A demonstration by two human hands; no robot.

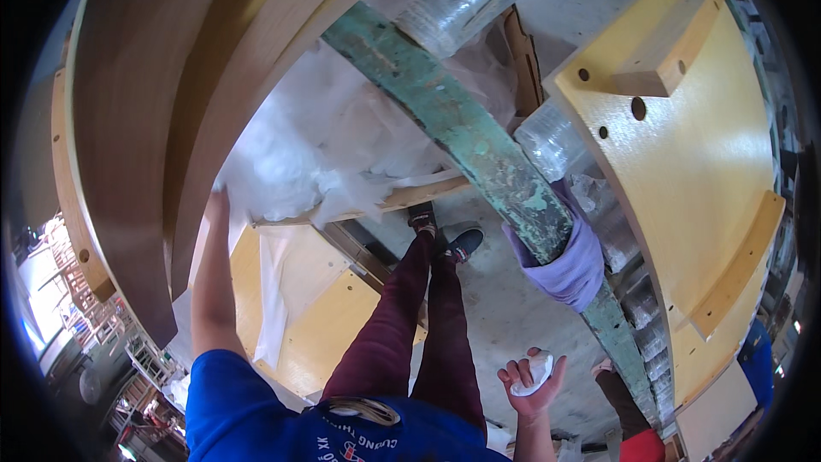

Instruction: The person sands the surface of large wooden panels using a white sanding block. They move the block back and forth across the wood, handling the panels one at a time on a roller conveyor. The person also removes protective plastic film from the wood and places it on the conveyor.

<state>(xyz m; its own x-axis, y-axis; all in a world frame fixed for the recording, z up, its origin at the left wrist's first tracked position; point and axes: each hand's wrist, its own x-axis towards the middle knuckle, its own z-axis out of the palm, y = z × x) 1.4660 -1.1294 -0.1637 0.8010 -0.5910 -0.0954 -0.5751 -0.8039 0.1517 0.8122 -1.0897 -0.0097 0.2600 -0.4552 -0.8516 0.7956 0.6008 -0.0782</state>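
Busy both sides

Left hand (218, 199) at the edge of the curved brown panel (124, 120) on the left, perhaps steadying it, fingers I can't make out; right hand (537, 402) clasping a white wad (538, 371), fingers curled. Purple cloth (569, 272) wraps the green beam (453, 120), seemingly padding

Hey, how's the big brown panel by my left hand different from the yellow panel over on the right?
Colour: the brown panel is dark, while the yellow panel is pale and glossy.
Surface: the yellow panel's face shows round holes and wooden strips; the brown panel's broad face shows neither.
Place: the brown panel's edge is beside your left hand; the yellow panel is clear of both hands.
Both look wooden, with curved edges.
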